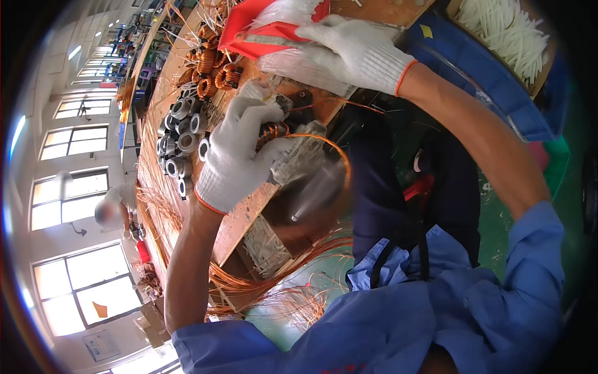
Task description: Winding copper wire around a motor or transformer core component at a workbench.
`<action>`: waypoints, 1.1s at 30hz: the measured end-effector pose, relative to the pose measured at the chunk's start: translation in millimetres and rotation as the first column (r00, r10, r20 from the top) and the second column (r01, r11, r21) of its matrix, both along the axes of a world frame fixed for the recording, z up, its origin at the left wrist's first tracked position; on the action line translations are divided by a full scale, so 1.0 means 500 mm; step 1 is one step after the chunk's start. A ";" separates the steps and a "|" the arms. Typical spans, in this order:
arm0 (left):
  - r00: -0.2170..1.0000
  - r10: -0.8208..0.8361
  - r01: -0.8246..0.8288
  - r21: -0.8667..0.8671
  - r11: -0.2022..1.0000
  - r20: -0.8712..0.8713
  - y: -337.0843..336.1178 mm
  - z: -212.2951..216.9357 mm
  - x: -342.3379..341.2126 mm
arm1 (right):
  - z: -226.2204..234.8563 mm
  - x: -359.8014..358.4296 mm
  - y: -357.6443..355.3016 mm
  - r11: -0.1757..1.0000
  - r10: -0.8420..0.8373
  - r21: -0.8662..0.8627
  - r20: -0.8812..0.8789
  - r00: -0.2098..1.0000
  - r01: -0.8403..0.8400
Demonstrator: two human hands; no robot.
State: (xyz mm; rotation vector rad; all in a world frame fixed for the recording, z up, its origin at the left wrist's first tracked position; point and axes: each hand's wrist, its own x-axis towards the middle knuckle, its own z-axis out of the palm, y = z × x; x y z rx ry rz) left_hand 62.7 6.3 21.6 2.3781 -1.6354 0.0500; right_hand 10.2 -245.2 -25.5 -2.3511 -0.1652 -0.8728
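Note:
My left hand (240, 153), in a white knit glove, grips a grey stator core (298, 156) with copper wire wound in it, held at the edge of the wooden workbench (156, 181). A loop of copper wire (333, 149) arcs out from the core. My right hand (349, 53), also gloved, reaches up into a red plastic bin (249, 25) that holds white strips; whether it grips one I cannot tell.
Several grey metal cores (180, 140) and copper-wound coils (212, 65) lie on the bench. A blue bin with white strips (507, 31) sits upper right. Loose copper wire (274, 287) hangs below the bench edge. Another person (115, 209) stands at far left by the windows.

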 end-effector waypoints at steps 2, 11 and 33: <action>1.000 0.012 -0.012 -0.020 1.000 0.003 0.001 -0.001 0.003 | -0.009 -0.018 0.022 0.981 0.080 0.178 -0.013 0.997 -0.076; 0.882 0.050 0.011 -0.127 0.992 0.468 0.014 0.010 -0.105 | -0.084 -0.235 0.243 0.271 0.424 0.958 -0.210 0.881 0.098; -0.112 -0.226 -0.881 -0.009 0.474 -0.968 0.003 -0.130 -0.222 | -0.047 -0.320 0.258 0.400 0.379 0.879 -0.416 0.827 0.259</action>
